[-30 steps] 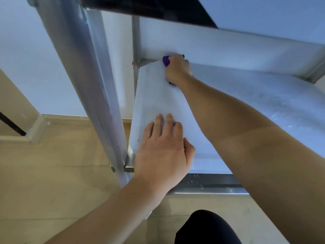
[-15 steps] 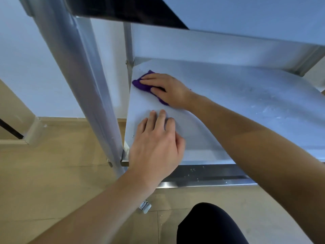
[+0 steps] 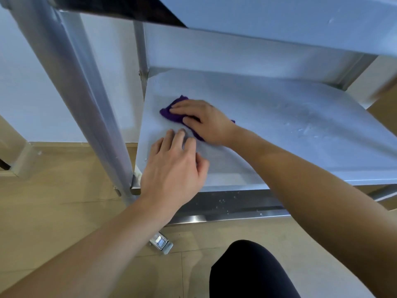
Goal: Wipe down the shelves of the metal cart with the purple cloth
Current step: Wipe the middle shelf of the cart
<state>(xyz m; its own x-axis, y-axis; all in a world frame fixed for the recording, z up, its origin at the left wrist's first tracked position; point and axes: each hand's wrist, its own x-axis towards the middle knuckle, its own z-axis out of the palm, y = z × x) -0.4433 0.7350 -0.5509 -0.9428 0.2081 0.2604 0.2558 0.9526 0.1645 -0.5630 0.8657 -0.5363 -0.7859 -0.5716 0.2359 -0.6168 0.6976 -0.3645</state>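
Lower shelf of the metal cart, as I read it from the head camera. The front-left post slants across the view just beside the shelf's left edge. The upper shelf overhangs the far side, and the right forearm covers part of the front lip. Below lie the tan floor, a caster bracket and a dark-clad knee. Droplets dot the lip. On the shelf, near its left edge, the purple cloth is pressed flat (partly hidden) under the right hand, fingers extended. The left hand rests palm-down just beside it, its fingers loosely straight.
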